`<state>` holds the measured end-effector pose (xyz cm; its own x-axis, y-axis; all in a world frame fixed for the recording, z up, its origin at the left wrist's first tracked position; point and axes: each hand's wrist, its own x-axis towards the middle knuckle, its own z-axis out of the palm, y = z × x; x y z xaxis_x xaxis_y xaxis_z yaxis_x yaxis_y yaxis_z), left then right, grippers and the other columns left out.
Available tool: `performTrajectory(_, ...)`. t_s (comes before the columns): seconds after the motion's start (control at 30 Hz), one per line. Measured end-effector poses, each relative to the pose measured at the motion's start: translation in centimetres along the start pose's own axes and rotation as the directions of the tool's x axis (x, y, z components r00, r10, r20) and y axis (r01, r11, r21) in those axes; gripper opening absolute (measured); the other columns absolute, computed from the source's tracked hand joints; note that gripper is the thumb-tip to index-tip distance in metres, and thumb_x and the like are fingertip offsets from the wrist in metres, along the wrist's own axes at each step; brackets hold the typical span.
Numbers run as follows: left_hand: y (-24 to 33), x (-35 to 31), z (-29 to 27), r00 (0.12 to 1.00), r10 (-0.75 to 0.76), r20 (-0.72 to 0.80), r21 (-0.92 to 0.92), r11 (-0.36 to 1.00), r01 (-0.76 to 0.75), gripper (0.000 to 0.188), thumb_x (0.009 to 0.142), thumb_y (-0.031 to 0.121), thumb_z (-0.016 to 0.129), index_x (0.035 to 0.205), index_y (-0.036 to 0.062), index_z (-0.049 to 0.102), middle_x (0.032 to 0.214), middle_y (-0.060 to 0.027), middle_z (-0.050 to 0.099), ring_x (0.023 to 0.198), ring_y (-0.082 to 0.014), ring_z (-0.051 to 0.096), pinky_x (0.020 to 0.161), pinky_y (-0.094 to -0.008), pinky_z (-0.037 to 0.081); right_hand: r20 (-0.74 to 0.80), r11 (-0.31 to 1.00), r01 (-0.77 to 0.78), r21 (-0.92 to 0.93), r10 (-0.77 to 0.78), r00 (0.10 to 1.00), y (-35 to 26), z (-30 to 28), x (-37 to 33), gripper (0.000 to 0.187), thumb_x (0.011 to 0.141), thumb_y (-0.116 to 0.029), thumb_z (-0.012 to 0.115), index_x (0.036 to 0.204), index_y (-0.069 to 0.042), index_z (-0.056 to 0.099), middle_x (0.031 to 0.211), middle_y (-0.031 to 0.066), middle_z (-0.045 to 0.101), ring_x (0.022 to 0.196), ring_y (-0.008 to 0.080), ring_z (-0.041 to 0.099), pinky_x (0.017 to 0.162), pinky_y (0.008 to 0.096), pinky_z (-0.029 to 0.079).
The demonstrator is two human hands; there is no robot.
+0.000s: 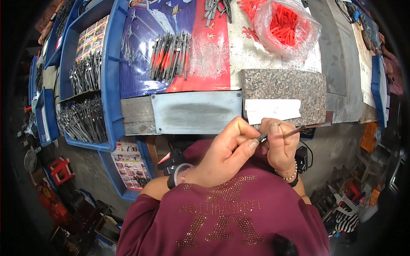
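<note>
In front of my chest, just past the bench's near edge, my hands meet. My left hand (pixel 232 149) is closed, with thumb and forefinger pinching the end of a small dark metal piece (pixel 262 137). Beside it my right hand (pixel 280 145) is closed too, its thumb pressed down on a thin brown rod (pixel 295 131) that sticks out to the right. Fingers cover the spot where piece and rod come together, so whether they are joined cannot be seen. A white folded paper (pixel 273 110) on a speckled stone block (pixel 283 81) lies just beyond my hands.
Slim metal pieces with red parts (pixel 171 57) lie on the bench's printed sheet. Behind the block stands a plastic bag (pixel 285 27) of red strips. A grey metal plate (pixel 196 112) lines the front edge. At left, a blue crate (pixel 112 77) holds many dark metal pieces (pixel 83 120).
</note>
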<state>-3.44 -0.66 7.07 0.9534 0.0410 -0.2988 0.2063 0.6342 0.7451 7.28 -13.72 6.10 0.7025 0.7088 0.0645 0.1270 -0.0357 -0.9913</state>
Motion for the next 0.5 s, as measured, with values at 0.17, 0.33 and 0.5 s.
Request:
performTrajectory(0.17, -0.5, 0.0, 0.1, 1.0, 0.029, 0.002, -0.065, 0.997, -0.029, 0.008, 0.099, 0.005, 0.046, 0.106, 0.0031, 0.043, 0.08, 0.0003, 0.051, 0.071, -0.0023, 0.043, 0.064, -0.0197, 0.037, -0.017, 0.998, -0.049, -0.031, 0.048, 0.999, -0.4, 0.3, -0.2, 0.032, 0.096, -0.008, 0.047, 0.065, 0.001, 0.043, 0.057, 0.0058, 0.043, 0.046, 0.0153, 0.041, 0.045, 0.0299, 0.033)
performTrajectory(0.33, -0.6, 1.6, 0.2, 0.999, -0.031, 0.011, -0.302, 0.953, 0.033, 0.011, 0.1, 0.01, 0.044, 0.11, 0.0088, 0.044, 0.068, 0.0021, 0.043, 0.053, -0.0029, 0.03, 0.047, -0.0194, 0.025, -0.075, 0.901, -0.253, 0.352, 0.297, 0.952, -0.6, 0.7, -0.3, 0.037, 0.103, -0.024, 0.044, 0.073, -0.002, 0.048, 0.06, 0.0005, 0.048, 0.049, 0.006, 0.043, 0.046, 0.0213, 0.035)
performTrajectory(0.5, -0.7, 2.2, 0.1, 0.994, -0.104, -0.042, -0.409, 0.909, 0.077, 0.014, 0.1, 0.009, 0.041, 0.113, 0.0087, 0.045, 0.067, 0.0005, 0.042, 0.049, -0.0037, 0.026, 0.044, -0.0197, 0.022, -0.202, 0.899, -0.171, 0.404, 0.27, 0.942, -0.4, 1.1, -0.5, 0.028, 0.102, -0.021, 0.044, 0.085, -0.001, 0.054, 0.077, 0.0043, 0.057, 0.052, 0.0051, 0.044, 0.047, 0.0193, 0.036)
